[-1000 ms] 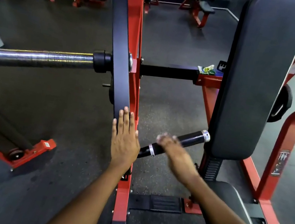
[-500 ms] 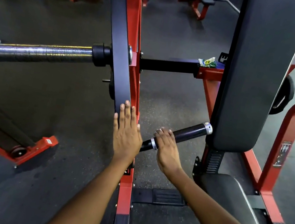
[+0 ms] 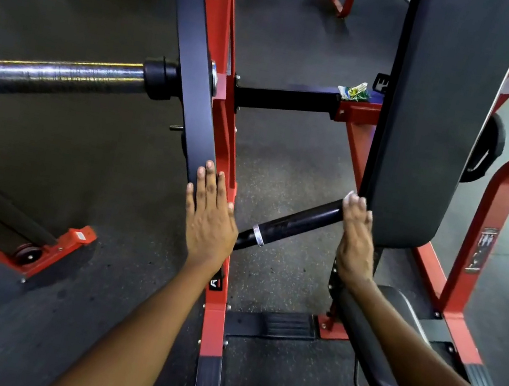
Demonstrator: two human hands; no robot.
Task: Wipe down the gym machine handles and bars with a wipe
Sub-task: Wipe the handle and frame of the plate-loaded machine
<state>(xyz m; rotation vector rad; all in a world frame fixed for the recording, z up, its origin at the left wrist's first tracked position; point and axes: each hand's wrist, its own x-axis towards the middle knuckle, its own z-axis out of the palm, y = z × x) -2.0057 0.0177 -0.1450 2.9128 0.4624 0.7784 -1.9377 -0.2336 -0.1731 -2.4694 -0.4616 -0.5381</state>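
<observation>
A black handle (image 3: 295, 223) with a silver ring juts from the red and black machine toward the back pad. My right hand (image 3: 354, 240) covers its far end, fingers curled over the tip. A bit of white wipe (image 3: 351, 195) shows at the fingertips. My left hand (image 3: 208, 219) lies flat, fingers straight, on the black upright bar (image 3: 187, 80) beside the red frame post (image 3: 213, 320).
A steel weight sleeve (image 3: 54, 75) sticks out to the left. The tall black back pad (image 3: 433, 121) and the seat (image 3: 366, 339) stand on the right. A green and white packet (image 3: 354, 93) rests on the cross beam. Dark rubber floor lies around, with other machines behind.
My right hand has slid along the handle from the silver ring out to its far end. My left hand has stayed on the upright bar.
</observation>
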